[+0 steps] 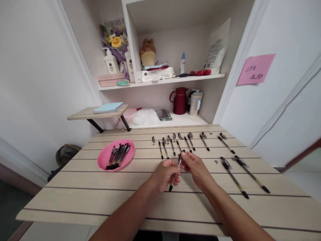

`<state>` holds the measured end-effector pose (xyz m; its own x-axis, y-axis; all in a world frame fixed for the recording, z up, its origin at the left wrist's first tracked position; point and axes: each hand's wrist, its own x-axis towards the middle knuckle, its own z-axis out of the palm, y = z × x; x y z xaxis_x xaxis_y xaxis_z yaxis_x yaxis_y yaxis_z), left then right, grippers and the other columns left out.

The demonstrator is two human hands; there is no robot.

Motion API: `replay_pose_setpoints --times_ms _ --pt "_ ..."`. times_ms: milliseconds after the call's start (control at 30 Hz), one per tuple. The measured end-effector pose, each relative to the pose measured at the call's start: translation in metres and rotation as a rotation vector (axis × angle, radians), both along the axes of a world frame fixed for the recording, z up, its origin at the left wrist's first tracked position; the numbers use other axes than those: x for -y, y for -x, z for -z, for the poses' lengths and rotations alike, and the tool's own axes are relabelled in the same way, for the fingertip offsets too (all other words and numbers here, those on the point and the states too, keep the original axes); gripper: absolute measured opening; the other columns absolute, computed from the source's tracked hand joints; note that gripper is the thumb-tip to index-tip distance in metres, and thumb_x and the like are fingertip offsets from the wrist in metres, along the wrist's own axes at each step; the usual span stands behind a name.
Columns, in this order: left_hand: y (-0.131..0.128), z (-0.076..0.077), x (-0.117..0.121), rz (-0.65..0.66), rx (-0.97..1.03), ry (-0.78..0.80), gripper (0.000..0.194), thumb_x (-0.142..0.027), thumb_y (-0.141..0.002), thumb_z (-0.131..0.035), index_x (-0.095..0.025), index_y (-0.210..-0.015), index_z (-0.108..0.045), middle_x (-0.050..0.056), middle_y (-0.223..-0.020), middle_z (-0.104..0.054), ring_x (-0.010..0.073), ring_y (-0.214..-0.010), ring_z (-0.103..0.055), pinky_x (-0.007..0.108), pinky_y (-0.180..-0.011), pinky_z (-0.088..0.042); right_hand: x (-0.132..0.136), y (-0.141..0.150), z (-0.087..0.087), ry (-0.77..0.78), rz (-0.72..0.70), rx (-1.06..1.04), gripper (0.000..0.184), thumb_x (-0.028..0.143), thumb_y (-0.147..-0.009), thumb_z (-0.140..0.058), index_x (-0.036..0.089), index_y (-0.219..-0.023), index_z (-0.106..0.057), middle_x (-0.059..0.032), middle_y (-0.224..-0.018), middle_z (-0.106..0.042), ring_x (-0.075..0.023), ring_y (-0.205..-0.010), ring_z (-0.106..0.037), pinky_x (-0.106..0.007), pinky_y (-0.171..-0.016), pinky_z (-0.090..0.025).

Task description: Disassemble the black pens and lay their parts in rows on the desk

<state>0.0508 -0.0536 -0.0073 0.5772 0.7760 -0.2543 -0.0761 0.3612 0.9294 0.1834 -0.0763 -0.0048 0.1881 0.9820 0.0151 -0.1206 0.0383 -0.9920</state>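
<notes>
Both hands meet over the middle of the table on one pen [179, 161], which has black ends and points down toward me. My left hand [166, 174] grips its barrel between thumb and fingers. Up at the pen's far end, the fingers of my right hand [194, 167] pinch the black top. Beyond my hands lie several pen barrels [173, 147] with loose clear caps [168, 138] and small metal tips. To the right are two longer-looking pens [235, 182] [255, 177] with caps at their far ends.
A pink tray [100, 160] at the left holds several capped pens [119, 155]. A small raised stand [82, 115] with blue paper [109, 107] is at the back left. Shelves behind carry a red jug [180, 101], a tumbler [195, 103] and bottles.
</notes>
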Motion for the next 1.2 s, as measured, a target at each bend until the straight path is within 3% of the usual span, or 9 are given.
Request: replay_pose_setpoints --times_ms 100,267,500,700,867,1033,1200 --pt "-0.016 0.009 0.003 -0.066 -0.020 0.002 0.025 -0.037 -0.066 -0.057 -0.017 -0.074 -0.046 -0.002 -0.058 -0.052 0.0061 -0.038 -0.046 0.018 -0.037 -0.028 -0.011 -0.001 0.015 0.008 0.049 -0.071 0.034 0.049 -0.068 -0.057 0.017 -0.064 -0.048 0.0077 -0.043 -0.042 -0.0051 -0.037 -0.033 -0.019 -0.039 -0.025" --pt "-0.025 0.020 0.004 -0.126 -0.016 0.028 0.028 -0.041 -0.067 -0.056 -0.016 -0.074 -0.047 -0.003 -0.056 -0.051 0.0039 -0.035 -0.041 0.018 -0.036 -0.026 -0.012 -0.003 0.032 0.040 0.077 -0.153 0.036 0.050 -0.066 -0.060 0.018 -0.060 -0.045 0.0069 -0.040 -0.043 -0.0057 -0.034 -0.035 -0.020 -0.038 -0.025" --pt "-0.022 0.024 0.002 -0.059 0.053 0.116 0.027 -0.038 -0.067 -0.058 -0.015 -0.075 -0.046 -0.004 -0.056 -0.049 0.0030 -0.036 -0.039 0.017 -0.036 -0.022 -0.010 -0.001 0.028 -0.003 0.071 -0.224 0.035 0.048 -0.062 -0.065 0.018 -0.057 -0.047 0.0069 -0.042 -0.043 -0.0053 -0.036 -0.035 -0.020 -0.039 -0.027" --pt "-0.020 0.023 0.004 0.025 0.154 0.184 0.024 -0.037 -0.069 -0.056 -0.016 -0.075 -0.045 -0.004 -0.057 -0.048 0.0013 -0.034 -0.034 0.016 -0.035 -0.018 -0.013 -0.010 0.030 -0.017 0.084 -0.249 0.031 0.045 -0.065 -0.064 0.015 -0.073 -0.058 0.0065 -0.046 -0.044 -0.0053 -0.041 -0.034 -0.020 -0.041 -0.026" --pt "-0.021 0.024 0.007 0.046 0.173 0.197 0.023 -0.037 -0.070 -0.055 -0.017 -0.078 -0.045 -0.004 -0.058 -0.048 0.0023 -0.035 -0.036 0.016 -0.035 -0.021 -0.013 -0.016 0.028 -0.026 0.082 -0.314 0.033 0.042 -0.066 -0.065 0.016 -0.085 -0.061 0.0062 -0.050 -0.046 -0.0048 -0.042 -0.036 -0.020 -0.042 -0.028" --pt "-0.021 0.025 0.010 0.026 0.169 0.152 0.030 -0.043 -0.072 -0.053 -0.018 -0.087 -0.047 -0.005 -0.056 -0.048 0.0033 -0.033 -0.037 0.016 -0.034 -0.023 -0.010 -0.015 0.023 -0.013 0.054 -0.364 0.035 0.043 -0.063 -0.066 0.016 -0.084 -0.062 0.0056 -0.051 -0.048 -0.0055 -0.040 -0.038 -0.021 -0.042 -0.033" --pt "-0.020 0.026 0.011 0.040 0.142 0.168 0.027 -0.040 -0.072 -0.053 -0.017 -0.085 -0.048 -0.005 -0.055 -0.048 0.0033 -0.031 -0.035 0.017 -0.033 -0.023 -0.013 -0.021 0.024 -0.066 0.150 -0.355 0.031 0.041 -0.065 -0.065 0.017 -0.083 -0.062 0.0042 -0.057 -0.052 -0.0044 -0.042 -0.039 -0.019 -0.041 -0.032"
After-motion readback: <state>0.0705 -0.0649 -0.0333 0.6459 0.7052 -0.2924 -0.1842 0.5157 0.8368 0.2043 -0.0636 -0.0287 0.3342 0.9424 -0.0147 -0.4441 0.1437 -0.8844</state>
